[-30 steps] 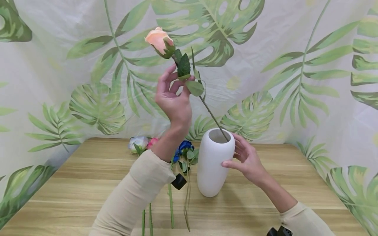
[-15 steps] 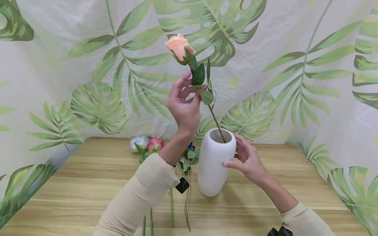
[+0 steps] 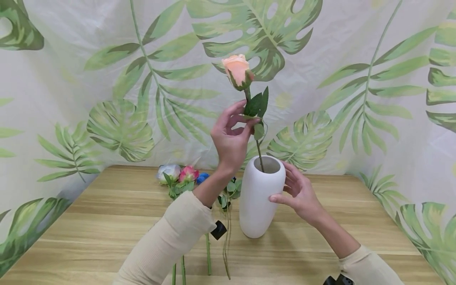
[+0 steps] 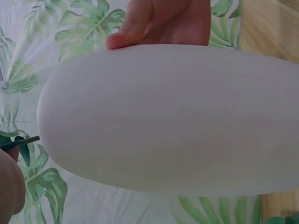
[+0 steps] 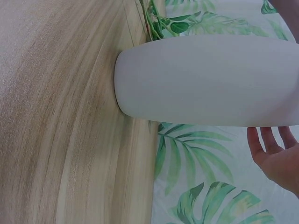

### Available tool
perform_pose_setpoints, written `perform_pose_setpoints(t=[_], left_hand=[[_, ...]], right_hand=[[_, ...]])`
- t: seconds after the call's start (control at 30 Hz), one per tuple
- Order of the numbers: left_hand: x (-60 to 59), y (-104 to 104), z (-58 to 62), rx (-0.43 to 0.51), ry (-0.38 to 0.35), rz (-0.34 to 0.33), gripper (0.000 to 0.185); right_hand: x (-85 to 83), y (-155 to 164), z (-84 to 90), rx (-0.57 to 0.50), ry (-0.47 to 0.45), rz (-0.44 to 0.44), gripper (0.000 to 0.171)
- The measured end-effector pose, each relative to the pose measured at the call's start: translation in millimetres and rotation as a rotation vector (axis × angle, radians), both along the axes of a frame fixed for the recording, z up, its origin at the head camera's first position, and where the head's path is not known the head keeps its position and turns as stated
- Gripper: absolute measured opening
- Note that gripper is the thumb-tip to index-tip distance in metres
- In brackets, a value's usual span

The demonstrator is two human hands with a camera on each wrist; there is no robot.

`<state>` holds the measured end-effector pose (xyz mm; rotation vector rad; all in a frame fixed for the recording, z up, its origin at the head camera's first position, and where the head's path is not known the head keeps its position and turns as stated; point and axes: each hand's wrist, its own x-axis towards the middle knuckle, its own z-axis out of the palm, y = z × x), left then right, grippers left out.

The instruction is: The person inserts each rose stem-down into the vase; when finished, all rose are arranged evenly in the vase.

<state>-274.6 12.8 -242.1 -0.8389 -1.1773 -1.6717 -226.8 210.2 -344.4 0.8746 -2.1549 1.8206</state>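
Note:
A peach rose [image 3: 237, 71] with green leaves stands nearly upright over the white vase [image 3: 260, 202]. My left hand [image 3: 231, 138] pinches its stem just below the flower, among the leaves. In the head view the lower stem runs down into the vase mouth, and its end is out of sight. My right hand [image 3: 301, 196] grips the vase's right side near the top, thumb in front and fingers behind. The left wrist view shows the vase [image 4: 168, 121] from close up, with the stem [image 4: 28, 140] meeting its rim. Fingertips of the right hand [image 5: 280, 161] touch the vase in the right wrist view.
Left of the vase, several artificial flowers lie on the wooden table [image 3: 89, 221]: a pale blue one [image 3: 169, 173], a pink one [image 3: 189, 174] and blue ones [image 3: 202, 177], partly behind my left arm. A leaf-patterned cloth [image 3: 171, 118] hangs behind the table.
My left hand has moved right and down with the peach rose, and the rose has swung from a leftward lean to nearly upright. The right hand and vase have stayed put.

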Motion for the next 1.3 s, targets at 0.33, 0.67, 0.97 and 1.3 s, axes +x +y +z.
perform_pose_setpoints(t=[0.33,0.67,0.97,1.3], left_hand=[[3.0,-7,-12.2,-0.151,0.048,0.091,0.038],[5.5,-15,-23.8,-0.238,0.043,0.055,0.040],[8.6,-21,-32.6,-0.340,0.023,0.045,0.041],[13.5,-27,-39.3,-0.419,-0.078,-0.030,0.042]], right_hand=[[0.5,0,0.7,0.008,-0.002,0.001,0.081],[0.6,-1,0.6,0.000,0.003,0.003,0.080],[0.1,-1,0.3,0.007,0.005,-0.001,0.080],[-0.6,-1,-0.5,0.005,0.015,0.006,0.079]])
